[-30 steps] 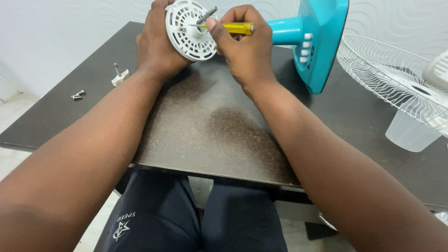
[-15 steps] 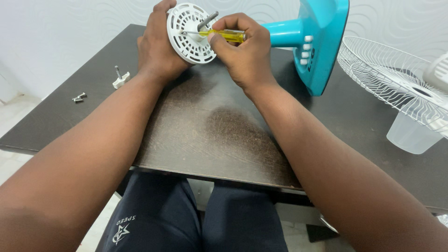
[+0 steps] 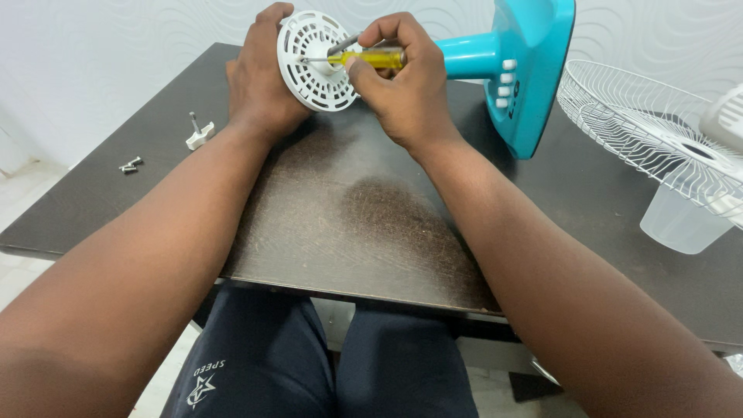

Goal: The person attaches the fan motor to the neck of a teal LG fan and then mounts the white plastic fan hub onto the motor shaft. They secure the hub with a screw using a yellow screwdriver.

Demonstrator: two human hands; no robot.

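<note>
The left hand [image 3: 259,81] wraps around the back of the white slotted motor cover [image 3: 316,62], closed on its rim, while the right hand [image 3: 406,85] pinches the yellow-handled screwdriver [image 3: 364,58] shut in its fingers, tip set into the cover face near the metal shaft [image 3: 344,42]. Both work at 12 o'clock on the dark table [image 3: 348,224]. The teal fan stand [image 3: 526,70] lies at 1 o'clock, the white wire guard [image 3: 642,128] at 3 o'clock over a clear plastic cup [image 3: 677,224]. A white clip [image 3: 198,133] and loose screws [image 3: 129,165] sit at 10 o'clock. Judging from this, the driver wants keeping square to the screw head, pressed firmly, with the cover held steady.
</note>
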